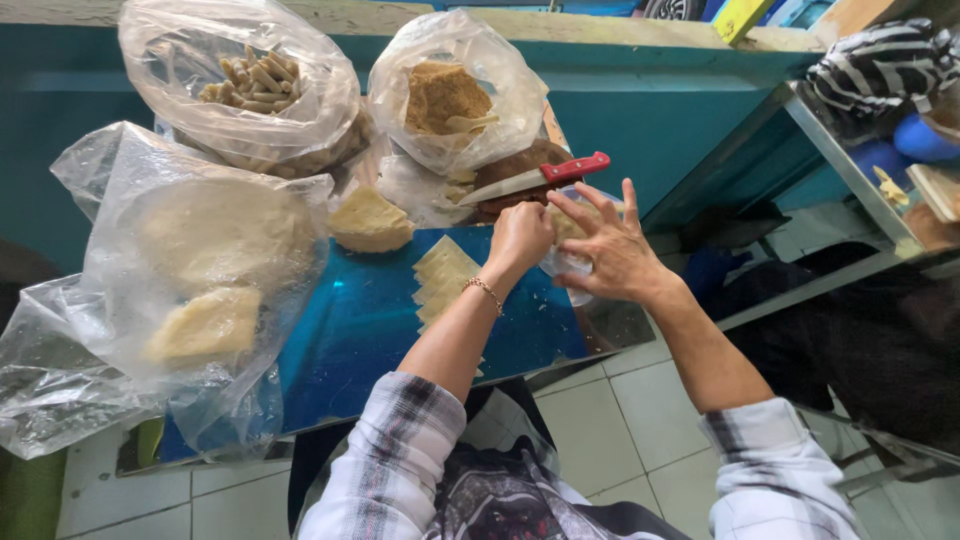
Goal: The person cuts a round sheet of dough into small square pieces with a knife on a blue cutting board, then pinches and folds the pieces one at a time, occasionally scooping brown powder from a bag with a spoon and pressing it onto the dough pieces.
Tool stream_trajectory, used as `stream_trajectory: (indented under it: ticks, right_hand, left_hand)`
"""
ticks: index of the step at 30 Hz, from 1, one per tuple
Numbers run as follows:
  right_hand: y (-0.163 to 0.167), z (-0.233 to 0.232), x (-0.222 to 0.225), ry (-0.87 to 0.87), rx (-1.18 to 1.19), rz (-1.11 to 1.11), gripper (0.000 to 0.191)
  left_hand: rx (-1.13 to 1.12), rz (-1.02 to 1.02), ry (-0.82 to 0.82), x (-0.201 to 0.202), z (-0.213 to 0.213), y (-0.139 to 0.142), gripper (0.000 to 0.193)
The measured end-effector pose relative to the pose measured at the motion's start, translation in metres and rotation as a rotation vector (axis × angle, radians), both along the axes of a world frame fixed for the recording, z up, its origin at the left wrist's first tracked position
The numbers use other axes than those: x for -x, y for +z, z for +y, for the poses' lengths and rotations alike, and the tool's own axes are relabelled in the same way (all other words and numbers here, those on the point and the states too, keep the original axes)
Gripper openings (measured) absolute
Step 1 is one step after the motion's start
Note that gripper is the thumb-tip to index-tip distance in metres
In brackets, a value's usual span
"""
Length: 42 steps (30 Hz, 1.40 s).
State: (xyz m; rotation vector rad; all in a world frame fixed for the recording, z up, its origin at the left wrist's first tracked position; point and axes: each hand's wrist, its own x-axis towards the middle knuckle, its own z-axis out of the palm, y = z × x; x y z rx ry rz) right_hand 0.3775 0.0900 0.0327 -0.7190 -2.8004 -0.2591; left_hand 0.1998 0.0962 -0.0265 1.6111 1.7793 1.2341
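My left hand [518, 238] is closed around something pale and small that I cannot make out, just right of a fanned row of thin pale slices [443, 282] on the shiny blue tabletop [350, 330]. My right hand [607, 250] is beside it with fingers spread, resting on a small clear plastic bag [566, 272]. A knife with a red handle [540, 177] lies just beyond both hands on a brown board.
A pale wedge-shaped block [370, 220] sits left of the slices. Large clear bags hold pale slabs [205, 290], stick-shaped pieces [250, 85] and brown crumbs [445, 95]. A metal shelf frame [850, 175] stands at the right over tiled floor.
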Motion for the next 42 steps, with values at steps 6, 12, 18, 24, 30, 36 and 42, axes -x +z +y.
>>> stream_trajectory:
  ticks: [6,12,18,24,30,36,42]
  right_hand:
    - [0.011,-0.004,-0.030,-0.135,-0.042,-0.005,0.044]
    - [0.028,-0.044,-0.048,-0.168,0.555,0.573,0.033]
    - [-0.002,-0.113,0.019,0.033,0.628,0.579,0.039]
    - [-0.028,-0.132,0.078,0.177,0.030,0.231,0.047]
    - [-0.045,-0.134,0.093,0.276,-0.378,-0.150,0.069]
    - [-0.052,-0.106,0.101,0.259,-0.499,-0.259,0.079]
    - [-0.050,-0.092,0.108,0.280,-0.373,-0.185,0.070]
  left_hand:
    - [-0.056,0.006,0.020,-0.003,0.000,-0.005,0.032]
    - [0.077,0.027,0.023,0.019,-0.047,0.032,0.041]
    - [-0.189,-0.005,0.022,0.098,-0.180,0.058,0.020]
    - [-0.316,0.291,-0.098,0.127,-0.269,0.039,0.012]
    - [-0.413,0.473,-0.164,0.136,-0.275,0.008,0.019]
    - [-0.358,0.514,-0.169,0.145,-0.276,-0.004,0.020]
    - [-0.374,0.478,-0.158,0.146,-0.278,-0.004,0.009]
